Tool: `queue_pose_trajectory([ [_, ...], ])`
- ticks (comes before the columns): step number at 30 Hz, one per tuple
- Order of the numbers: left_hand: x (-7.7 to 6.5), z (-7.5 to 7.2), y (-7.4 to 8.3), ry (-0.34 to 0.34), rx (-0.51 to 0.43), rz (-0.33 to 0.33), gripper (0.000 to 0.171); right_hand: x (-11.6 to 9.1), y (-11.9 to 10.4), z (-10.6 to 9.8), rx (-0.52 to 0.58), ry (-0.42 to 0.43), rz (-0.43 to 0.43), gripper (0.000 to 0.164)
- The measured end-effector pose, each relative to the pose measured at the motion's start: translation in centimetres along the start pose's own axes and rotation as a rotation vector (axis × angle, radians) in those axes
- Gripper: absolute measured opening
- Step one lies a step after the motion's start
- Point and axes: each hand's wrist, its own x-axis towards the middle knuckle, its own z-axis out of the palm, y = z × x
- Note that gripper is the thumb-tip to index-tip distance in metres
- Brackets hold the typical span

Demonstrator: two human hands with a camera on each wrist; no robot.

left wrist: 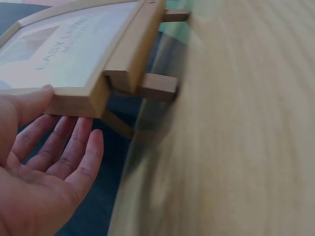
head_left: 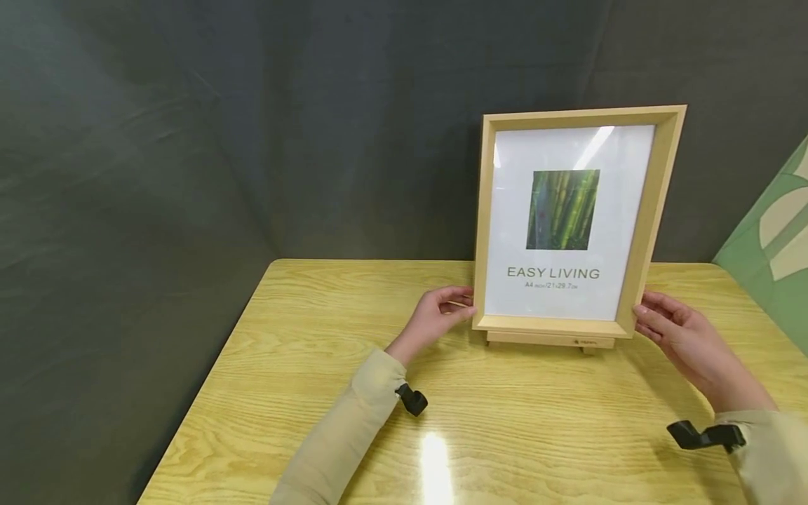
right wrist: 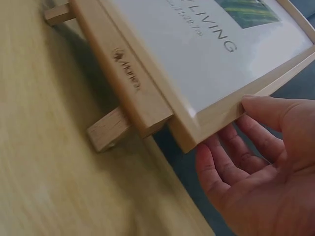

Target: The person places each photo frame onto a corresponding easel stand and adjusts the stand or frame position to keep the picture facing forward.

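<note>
A light wooden picture frame (head_left: 549,324) stands upright, leaning back, on the ledge of a small wooden easel (head_left: 536,339) toward the back of the table. Behind its glazing is a white insert (head_left: 562,291) with a bamboo photo and the words EASY LIVING. My left hand (head_left: 435,313) holds the lower left edge, thumb on the front and fingers (left wrist: 74,152) at the side and back. At the lower right corner my right hand (head_left: 688,344) pinches the frame, thumb on its front face. The easel's short feet (right wrist: 110,129) rest on the table; most of its back is hidden.
The wood-grain table (head_left: 303,393) reaches back to a dark curtain (head_left: 366,140), which also hangs along the left side. A green and cream patterned surface (head_left: 783,231) lies at the far right. Black wrist straps (head_left: 412,400) sit at both sleeves.
</note>
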Motion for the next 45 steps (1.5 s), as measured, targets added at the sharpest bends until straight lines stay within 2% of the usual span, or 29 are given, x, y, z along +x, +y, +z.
queue_pose_trajectory([
  [5, 0.0, 0.4, -2.5, -0.011, 0.009, -0.014, 0.034, -0.7, 0.8, -0.5, -0.032, -0.025, 0.021, 0.030],
  [8, -0.1, 0.6, -3.4, -0.027, -0.012, -0.055, 0.035, -0.9, 1.2, -0.7, -0.025, -0.062, 0.033, 0.032],
  [11, -0.2, 0.9, -3.6, -0.049, -0.055, -0.114, 0.038, -1.1, 1.6, -0.8, 0.017, -0.112, 0.053, 0.034],
  [14, -0.3, 1.2, -3.6, -0.068, -0.098, -0.177, 0.044, -1.1, 2.0, -0.8, 0.109, -0.169, 0.071, 0.036],
  [18, -0.4, 1.5, -3.7, -0.078, -0.136, -0.216, 0.048, -1.0, 2.3, -0.8, 0.216, -0.227, 0.081, 0.040],
  [21, -0.4, 1.6, -3.7, -0.073, -0.159, -0.221, 0.048, -1.0, 2.3, -0.8, 0.237, -0.256, 0.077, 0.043],
  [29, -0.2, 1.7, -3.8, -0.066, -0.177, -0.226, 0.047, -0.9, 2.1, -0.8, 0.202, -0.274, 0.099, 0.045],
  [37, -0.3, 1.7, -3.6, -0.084, -0.174, -0.231, 0.049, -0.9, 2.0, -0.4, 0.131, -0.214, 0.124, 0.040],
  [45, -0.3, 1.9, -3.6, -0.081, -0.189, -0.217, 0.044, -1.1, 2.0, -0.3, 0.145, -0.218, 0.114, 0.040],
])
